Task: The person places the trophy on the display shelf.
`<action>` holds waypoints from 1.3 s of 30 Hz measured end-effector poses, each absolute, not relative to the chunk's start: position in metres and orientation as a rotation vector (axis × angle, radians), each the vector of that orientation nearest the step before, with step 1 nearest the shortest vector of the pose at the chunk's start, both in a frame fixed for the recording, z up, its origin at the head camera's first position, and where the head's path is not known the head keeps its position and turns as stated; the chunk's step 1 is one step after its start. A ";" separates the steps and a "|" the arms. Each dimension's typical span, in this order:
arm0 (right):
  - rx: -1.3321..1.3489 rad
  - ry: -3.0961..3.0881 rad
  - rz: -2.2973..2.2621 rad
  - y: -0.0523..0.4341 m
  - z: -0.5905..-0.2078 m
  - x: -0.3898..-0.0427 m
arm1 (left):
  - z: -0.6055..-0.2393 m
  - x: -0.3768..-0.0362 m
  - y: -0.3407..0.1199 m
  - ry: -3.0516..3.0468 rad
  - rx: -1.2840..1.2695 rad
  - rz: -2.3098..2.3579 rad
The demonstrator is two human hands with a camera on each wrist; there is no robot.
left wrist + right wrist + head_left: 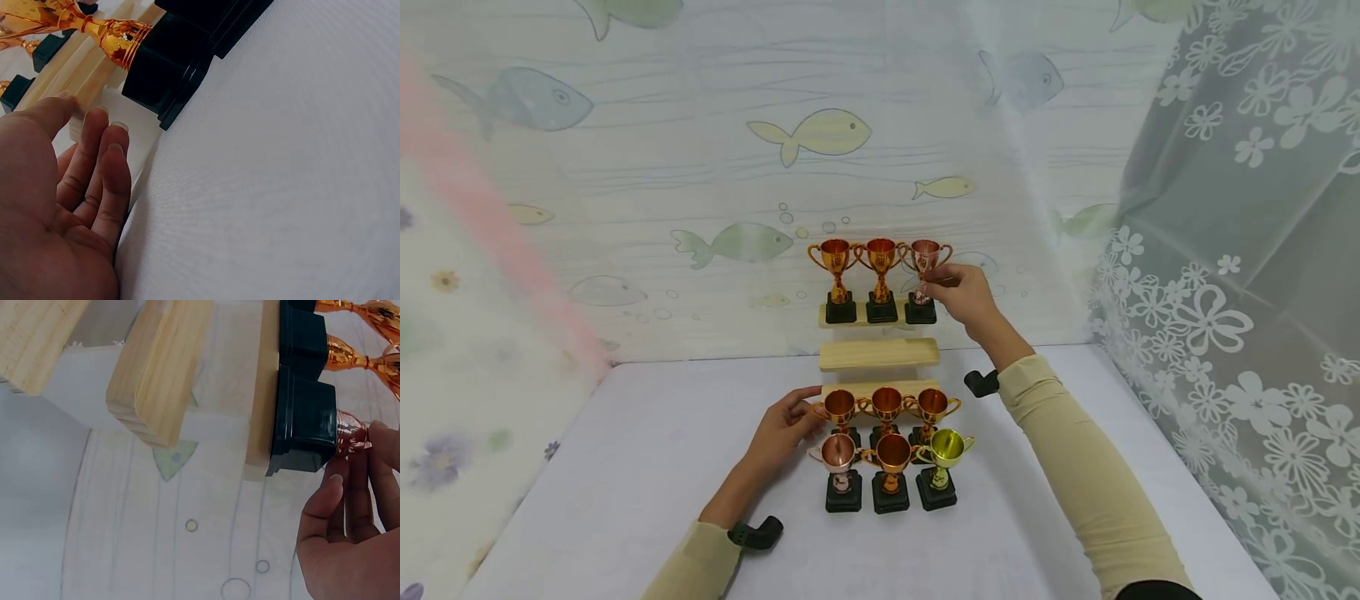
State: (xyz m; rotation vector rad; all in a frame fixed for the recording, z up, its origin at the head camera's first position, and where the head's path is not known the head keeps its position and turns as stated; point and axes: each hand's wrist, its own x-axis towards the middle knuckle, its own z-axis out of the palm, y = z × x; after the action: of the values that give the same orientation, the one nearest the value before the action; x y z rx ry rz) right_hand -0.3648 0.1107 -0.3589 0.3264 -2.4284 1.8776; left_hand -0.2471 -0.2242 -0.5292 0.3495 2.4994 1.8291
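My right hand (pixel 962 292) pinches the stem of a rose-gold trophy cup (pixel 353 432) at the right end of the top shelf (pixel 872 322). Its black base sits on the wood, beside two orange-gold trophy cups (pixel 835 254). With fingers loosely bent, my left hand (pixel 786 425) is at the left end of the lowest wooden shelf (pixel 880 387); the thumb appears to touch the wood. Just in front of that shelf stand several orange-gold trophy cups (pixel 887 403). Nearer me are a rose-gold cup (pixel 838 452), an orange-gold cup (pixel 893 454) and a yellow-gold cup (pixel 947 447).
A bare middle shelf (pixel 878 354) lies between the top and lowest ones. White cloth covers the table (pixel 1022 517). Behind the shelves hangs a fish-patterned curtain (pixel 722 183), with a flowered sheer curtain (pixel 1240 333) at the right.
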 end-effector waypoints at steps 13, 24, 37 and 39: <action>0.321 -2.408 1.849 0.109 -0.362 -0.369 | -0.526 -0.246 -0.223 2.487 0.350 1.839; 0.350 -2.301 1.871 0.114 -0.370 -0.358 | -0.526 -0.245 -0.223 2.497 0.333 1.820; 0.349 -2.338 1.896 0.141 -0.386 -0.332 | -0.522 -0.240 -0.221 2.491 0.314 1.825; 0.369 -2.349 1.885 0.146 -0.391 -0.326 | -0.522 -0.240 -0.222 2.495 0.313 1.829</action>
State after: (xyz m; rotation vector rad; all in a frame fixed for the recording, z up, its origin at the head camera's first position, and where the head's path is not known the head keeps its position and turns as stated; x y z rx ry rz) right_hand -0.3262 0.1460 -0.3913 0.3694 -2.3491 1.8851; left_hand -0.2398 -0.2216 -0.5216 0.3134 2.4945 1.8285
